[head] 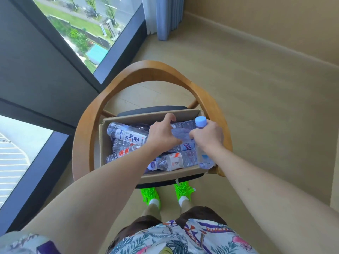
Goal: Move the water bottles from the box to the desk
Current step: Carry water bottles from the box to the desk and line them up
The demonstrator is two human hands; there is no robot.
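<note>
An open cardboard box [128, 119] stands on a chair seat and holds several clear plastic water bottles lying crosswise. My left hand [162, 132] grips one lying bottle [183, 125] near the box's far side. My right hand [209, 133] grips the neck of an upright bottle with a light blue cap [200, 121] at the box's right wall. A bottle with a white label [128, 133] lies at the far left. Another labelled bottle [176, 161] lies along the near side. No desk is in view.
The box sits on a wooden chair with a curved armrest hoop [152, 67] and a dark cushion [152, 109]. A floor-to-ceiling window [82, 33] runs along the left, and a curtain [165, 17] hangs in the corner. Beige floor [256, 98] stretches right.
</note>
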